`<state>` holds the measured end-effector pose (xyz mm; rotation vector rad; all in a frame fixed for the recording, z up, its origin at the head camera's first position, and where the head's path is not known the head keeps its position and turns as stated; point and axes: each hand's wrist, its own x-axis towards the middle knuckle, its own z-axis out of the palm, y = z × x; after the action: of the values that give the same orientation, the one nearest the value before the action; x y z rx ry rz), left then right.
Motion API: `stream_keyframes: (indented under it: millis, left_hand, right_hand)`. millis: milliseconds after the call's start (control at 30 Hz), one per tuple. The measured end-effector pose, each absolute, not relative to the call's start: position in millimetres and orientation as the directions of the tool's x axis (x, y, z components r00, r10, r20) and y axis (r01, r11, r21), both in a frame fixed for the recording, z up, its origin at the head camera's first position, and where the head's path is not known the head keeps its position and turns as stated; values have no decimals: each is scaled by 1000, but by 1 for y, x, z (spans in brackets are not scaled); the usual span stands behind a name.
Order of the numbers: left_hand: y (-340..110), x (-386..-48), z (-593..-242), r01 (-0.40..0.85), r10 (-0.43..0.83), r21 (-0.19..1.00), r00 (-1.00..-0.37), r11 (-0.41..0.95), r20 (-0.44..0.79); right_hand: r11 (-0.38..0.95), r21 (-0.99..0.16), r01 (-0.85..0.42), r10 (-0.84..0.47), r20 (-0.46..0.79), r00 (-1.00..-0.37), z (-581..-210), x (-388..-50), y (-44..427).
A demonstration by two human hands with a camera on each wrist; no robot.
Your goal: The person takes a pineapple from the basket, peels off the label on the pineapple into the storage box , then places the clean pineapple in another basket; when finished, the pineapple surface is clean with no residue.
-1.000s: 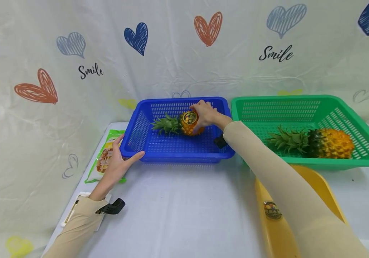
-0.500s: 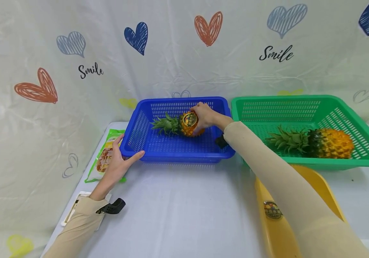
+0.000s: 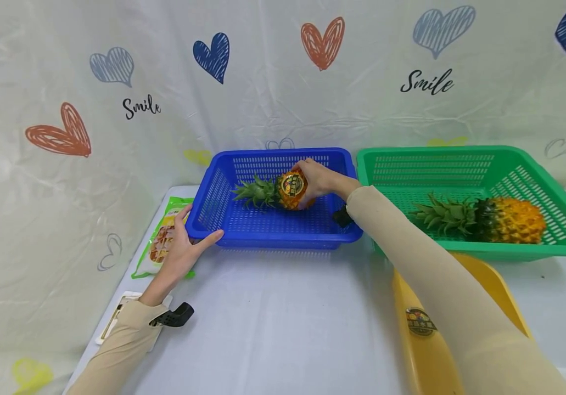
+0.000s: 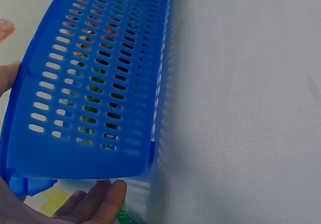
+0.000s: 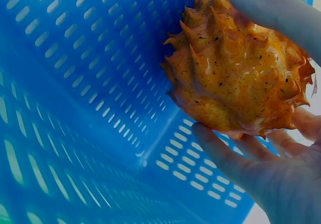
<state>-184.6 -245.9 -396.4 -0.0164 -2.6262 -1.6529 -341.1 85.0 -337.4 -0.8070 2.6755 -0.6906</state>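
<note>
A small pineapple (image 3: 292,193) with a round dark label and green leaves lies on its side in the blue basket (image 3: 273,238). Its leafy crown points left. My right hand (image 3: 319,179) grips the fruit's bottom end; in the right wrist view, the thumb (image 5: 268,8) lies over the spiky orange fruit (image 5: 235,73) and the fingers reach round its other side. At the basket's front left corner, my left hand (image 3: 181,249) holds the basket, thumb on the front rim and fingers along the outer left side. Basket wall fills much of the left wrist view.
The green basket (image 3: 460,248) on the right holds another pineapple (image 3: 510,219). Under my right forearm stands a yellow container (image 3: 413,351) with a label. A green and white food packet (image 3: 161,241) and a white flat object (image 3: 115,318) lie at the table's left edge.
My right hand's fingers have drawn in from a spread pose to close round the pineapple. The left hand keeps its place on the basket corner. The head view has shifted slightly.
</note>
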Motion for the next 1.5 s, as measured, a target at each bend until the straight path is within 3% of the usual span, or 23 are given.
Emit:
stream_keyframes:
  millis: [367, 700, 900, 1100, 1333, 1500]
  left_hand:
    - [-244, -185, -397, 34, -17, 900, -999, 434, 46]
    - [-244, -186, -398, 45, -8, 902, -999, 430, 54]
    - [-246, -187, -402, 50, -5, 906, -998, 421, 57]
    - [-247, -186, -400, 33, -7, 897, -999, 440, 40]
    - [-246, -182, -396, 20, -5, 883, -1000, 469, 25]
    - [-247, -184, -399, 83, 35, 913, -997, 399, 75]
  right_hand:
    - [754, -476, -453, -551, -82, -830, -332, -338, 83]
    - [744, -471, -473, -551, -33, -834, -301, -319, 86]
    - [687, -523, -504, -552, 74, -831, -270, -288, 99]
    - [615, -517, -595, -589, 200, -783, -245, -248, 113]
    - [526, -516, -676, -643, 280, -713, -238, -194, 126]
    - [481, -520, -706, -679, 289, -675, -245, -166, 137]
